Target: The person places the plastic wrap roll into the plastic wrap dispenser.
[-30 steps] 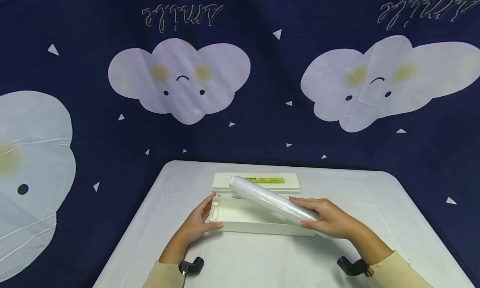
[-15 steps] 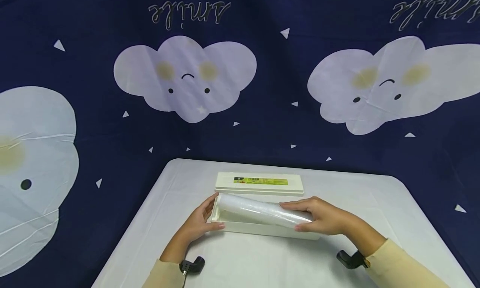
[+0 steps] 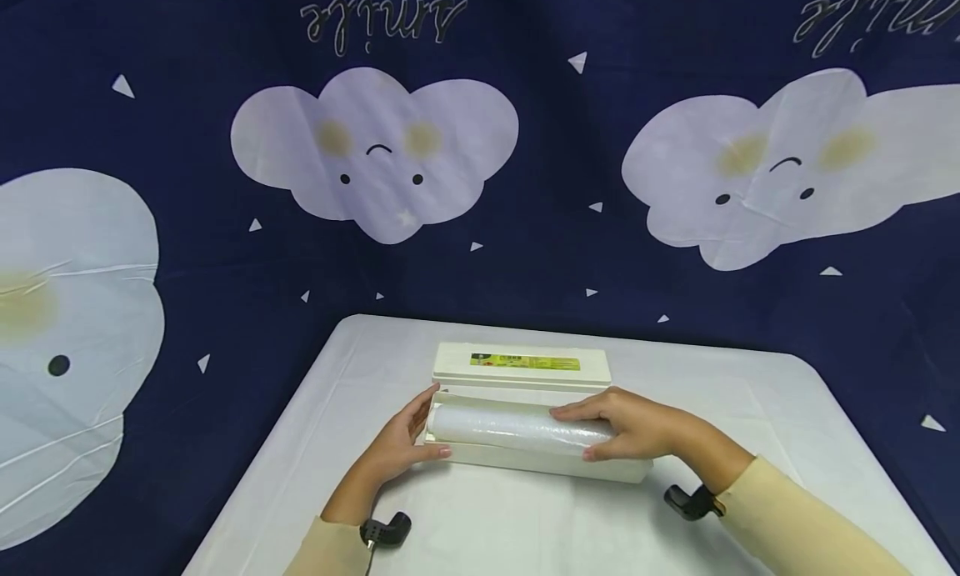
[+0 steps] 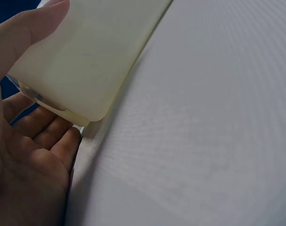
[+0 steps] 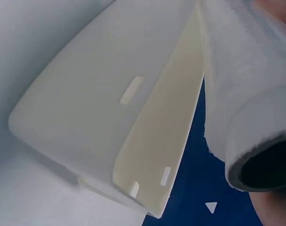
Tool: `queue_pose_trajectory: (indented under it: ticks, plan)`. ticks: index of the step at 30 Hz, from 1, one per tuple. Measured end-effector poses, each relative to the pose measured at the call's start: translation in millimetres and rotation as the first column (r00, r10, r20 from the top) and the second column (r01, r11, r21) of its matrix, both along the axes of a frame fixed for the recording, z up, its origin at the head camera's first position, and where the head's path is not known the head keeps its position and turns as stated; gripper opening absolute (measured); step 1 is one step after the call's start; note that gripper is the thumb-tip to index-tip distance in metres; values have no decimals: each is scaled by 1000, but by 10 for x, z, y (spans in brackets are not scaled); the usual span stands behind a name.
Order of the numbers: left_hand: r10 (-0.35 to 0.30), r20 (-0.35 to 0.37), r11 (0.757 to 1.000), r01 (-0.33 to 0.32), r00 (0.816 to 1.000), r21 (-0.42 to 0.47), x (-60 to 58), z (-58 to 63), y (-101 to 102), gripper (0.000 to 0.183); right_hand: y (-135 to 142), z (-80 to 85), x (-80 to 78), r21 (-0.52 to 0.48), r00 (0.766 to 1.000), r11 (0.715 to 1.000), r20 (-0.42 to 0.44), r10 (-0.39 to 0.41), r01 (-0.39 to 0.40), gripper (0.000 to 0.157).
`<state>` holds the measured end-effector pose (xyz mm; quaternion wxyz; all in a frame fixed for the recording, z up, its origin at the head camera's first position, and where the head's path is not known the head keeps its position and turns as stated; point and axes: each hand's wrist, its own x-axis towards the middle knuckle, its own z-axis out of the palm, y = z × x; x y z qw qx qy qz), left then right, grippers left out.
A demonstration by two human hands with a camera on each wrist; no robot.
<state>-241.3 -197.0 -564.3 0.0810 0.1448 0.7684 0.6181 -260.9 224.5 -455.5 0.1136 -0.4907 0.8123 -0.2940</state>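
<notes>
A roll of cling film (image 3: 495,426) lies along the mouth of an open cream plastic box (image 3: 540,464). My right hand (image 3: 637,426) grips the roll near its right end, thumb in front and fingers over the far side. In the right wrist view the roll's hollow cardboard core (image 5: 270,162) sits above the box's slotted end (image 5: 138,183), and its left end is down inside the box in the head view. My left hand (image 3: 397,443) holds the box's left end, thumb on the front wall. The left wrist view shows its fingers (image 4: 44,122) bent behind that end.
A long cream lid (image 3: 453,359) with a yellow-green label lies just behind the box. Both stand on a white-covered table (image 3: 510,526). A navy curtain (image 3: 540,259) printed with clouds hangs beyond the table's far edge.
The roll's left end has come down from above the box's far edge into the box, and the roll now lies nearly parallel to it. My right hand moved slightly left; my left hand stayed at the box.
</notes>
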Motion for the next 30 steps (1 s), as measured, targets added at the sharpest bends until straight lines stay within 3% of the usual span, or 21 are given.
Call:
queue_pose_trajectory:
  ticks: [11,21,26,30]
  plan:
    - [5,0,1000,-5,1000,15,5,42,30,114,-9,-71,-149,-13,988,998,147,-54,57,64]
    - [12,2,1000,-12,1000,13,-9,43,40,116,38,-316,-202,-90,973,990,215,-82,104,65]
    - [14,4,1000,-14,1000,22,-16,36,33,116,55,-361,-223,-111,968,989,242,-71,100,63]
    - [16,4,1000,-17,1000,16,-21,11,31,116,76,-363,-272,-118,945,990,326,-35,77,63]
